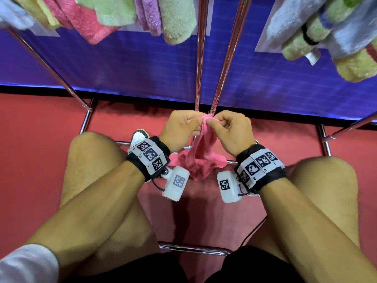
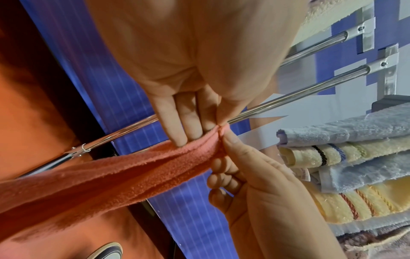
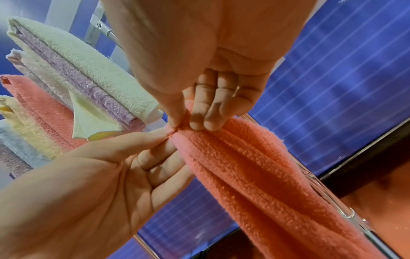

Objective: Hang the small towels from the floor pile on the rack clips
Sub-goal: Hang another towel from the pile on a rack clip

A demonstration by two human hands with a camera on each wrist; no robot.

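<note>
A small pink towel point(image 1: 201, 156) hangs bunched between my knees, above the red floor. My left hand point(image 1: 199, 122) pinches its gathered top edge with thumb and fingers. My right hand point(image 1: 214, 123) pinches the same edge right beside it, fingertips almost touching. In the left wrist view, the left hand point(image 2: 213, 129) holds the towel point(image 2: 111, 177) from above and the right hand point(image 2: 224, 145) from below. The right wrist view shows my right hand point(image 3: 184, 122) and left hand point(image 3: 164, 138) meeting at the towel's point(image 3: 255, 168) tip. No floor pile or rack clips are in view.
Several towels hang above: pink point(image 1: 85, 23), green point(image 1: 177, 19), purple point(image 1: 149, 15) and, at right, blue and yellow point(image 1: 318, 29). Chrome rack poles point(image 1: 201, 58) rise just behind my hands, before a blue panel point(image 1: 132, 64). A low chrome bar point(image 1: 193, 249) crosses near my legs.
</note>
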